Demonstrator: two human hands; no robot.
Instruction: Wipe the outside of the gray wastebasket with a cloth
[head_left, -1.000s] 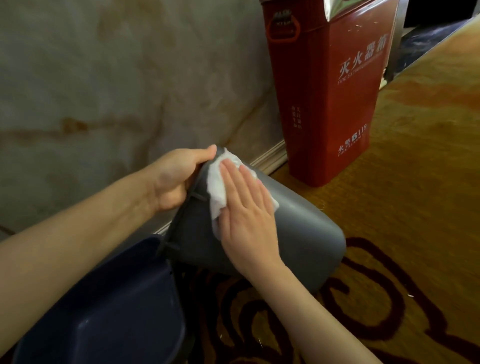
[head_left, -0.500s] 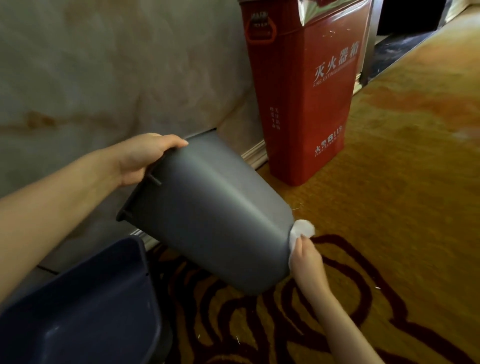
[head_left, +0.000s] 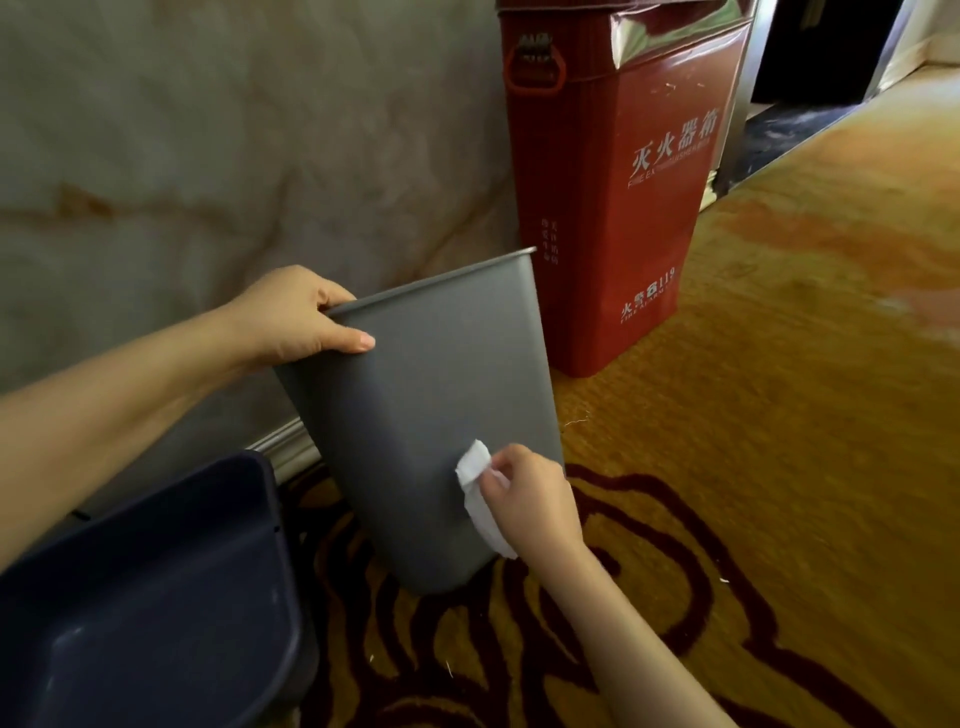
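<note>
Head view, single frame. I see the gray wastebasket (head_left: 436, 415) held nearly upright, tilted a little, its rim toward the marble wall (head_left: 208, 156) and its base low over the patterned carpet (head_left: 779, 467); I cannot tell whether the base touches the carpet. The left hand (head_left: 296, 317) grips the rim at the upper left corner: thumb laid flat on the outer face, the other fingers curled over the edge and hidden inside. The right hand (head_left: 530, 499) pinches a white cloth (head_left: 480, 493) between thumb and curled fingers, pressing it against the lower right part of the outer face. A red fire extinguisher box (head_left: 623, 182) stands against the wall just behind the wastebasket. A dark blue bin (head_left: 156, 597) sits at lower left, near the wastebasket's base.
</note>
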